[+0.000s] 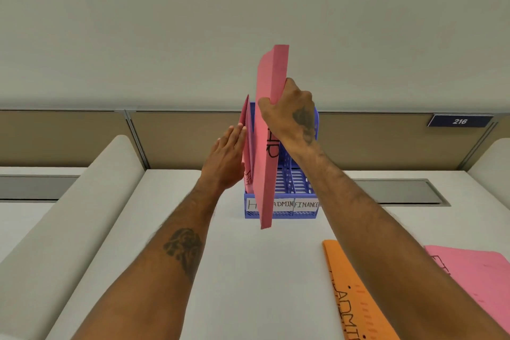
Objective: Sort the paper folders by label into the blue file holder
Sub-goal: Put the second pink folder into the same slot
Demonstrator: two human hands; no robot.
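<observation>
Right hand (289, 116) grips the held pink folder (266, 146) by its top edge, fingers curled round it. The folder is upright, edge-on to the camera, with its low corner hanging in front of the blue file holder (303, 214) at 12 o'clock. Its lettering looks like HR but is partly hidden by the hand.

Left hand (225, 157) is flat, fingers straight, pressing the side of the slotted pink folder (246, 124) in the leftmost bay at 11 o'clock. That bay's label is half hidden; ADMIN and FINANCE read clearly beside it.

Step in hand, as I judge it: drop the held folder into the left bay.
- Keep it vertical and lead with the bottom edge.
- Aim between the slotted folder and the divider.
- Use the flat left hand to hold the gap open.
- The risk is snagging the divider or slipping into ADMIN.

Orange ADMIN folder (347, 284) lies on the worktop (248, 270) at 5 o'clock, and another pink folder (474, 273) at 4 o'clock. Both are unsorted.
</observation>
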